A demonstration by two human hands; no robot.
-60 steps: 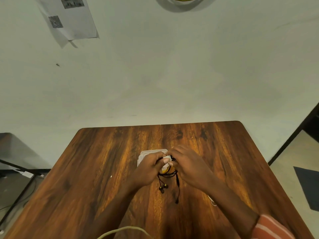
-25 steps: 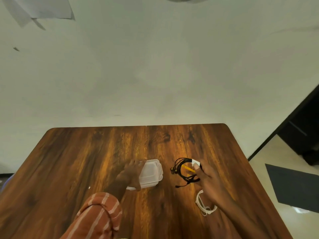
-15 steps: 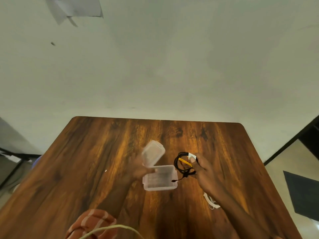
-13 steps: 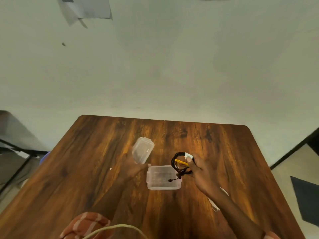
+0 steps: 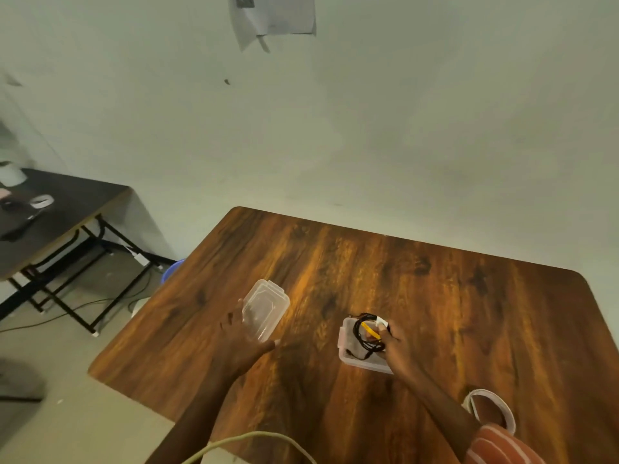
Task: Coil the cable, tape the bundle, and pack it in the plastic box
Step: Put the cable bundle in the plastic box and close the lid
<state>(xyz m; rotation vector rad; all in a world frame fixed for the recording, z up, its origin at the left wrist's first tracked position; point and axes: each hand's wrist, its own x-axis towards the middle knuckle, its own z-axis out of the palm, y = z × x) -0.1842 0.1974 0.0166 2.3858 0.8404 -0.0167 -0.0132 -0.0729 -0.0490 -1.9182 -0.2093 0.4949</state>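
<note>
A coiled black cable bundle (image 5: 365, 336) with a yellow part and a white tape tab sits inside the open clear plastic box (image 5: 348, 358) on the wooden table (image 5: 435, 296). My right hand (image 5: 395, 346) grips the bundle at its right side, over the box. My left hand (image 5: 239, 343) holds the clear box lid (image 5: 264, 308) lifted and tilted, well to the left of the box.
A white tape roll (image 5: 490, 408) lies near my right forearm at the table's front right. A pale cord (image 5: 251, 442) crosses the bottom edge. A dark side table (image 5: 60, 212) with small items stands at the left. The table's left edge is close to my left hand.
My right hand has lowered the cable bundle from beside the box into it. My left hand took the lid off and carried it leftward. The camera has swung left.
</note>
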